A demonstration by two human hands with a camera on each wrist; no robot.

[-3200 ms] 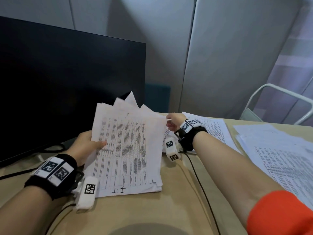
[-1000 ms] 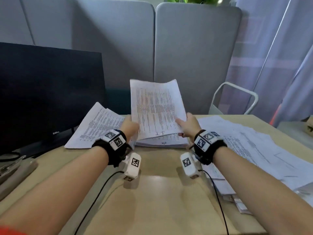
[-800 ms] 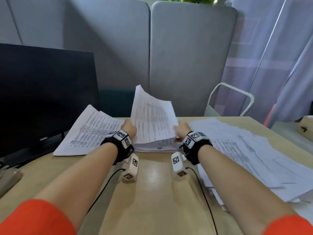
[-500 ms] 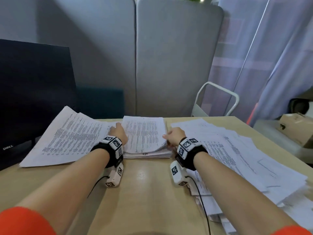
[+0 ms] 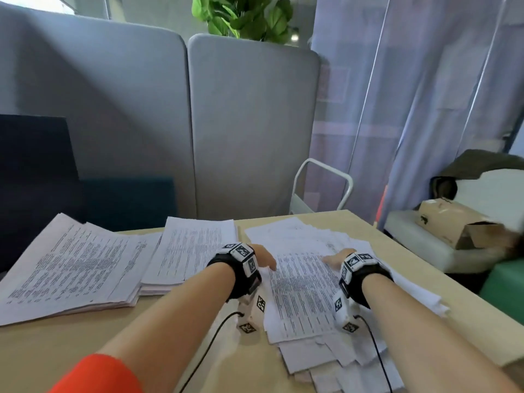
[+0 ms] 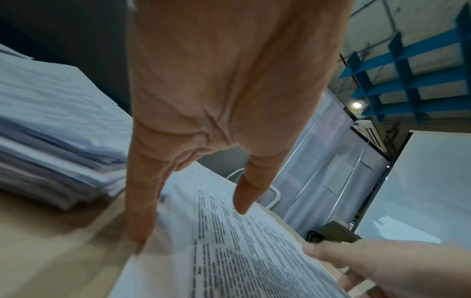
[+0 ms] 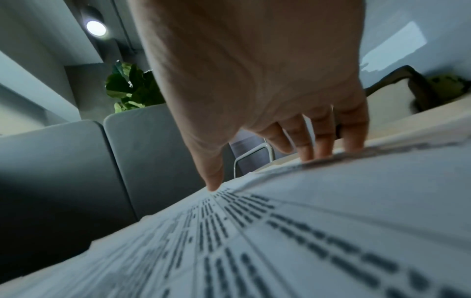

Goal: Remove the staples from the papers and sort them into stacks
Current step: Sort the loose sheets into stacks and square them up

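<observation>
A dark monitor (image 5: pixel 34 171) is standing at the far left of my wooden counter (image 5: pixel 141 330), its screen showing nothing. Two grey padded partition panels (image 5: pixel 249 131) are rising behind the counter, side by side, and a leafy green plant (image 5: pixel 243 15) is poking up above them. A white metal chair frame (image 5: pixel 323 188) is sitting just past the counter's far edge, in front of pale translucent curtains (image 5: pixel 411 109). Off to my right, an open cardboard box (image 5: pixel 453 222) is resting on a light cushioned seat (image 5: pixel 419 242), with a dark olive garment (image 5: pixel 482 163) lying draped behind it.
</observation>
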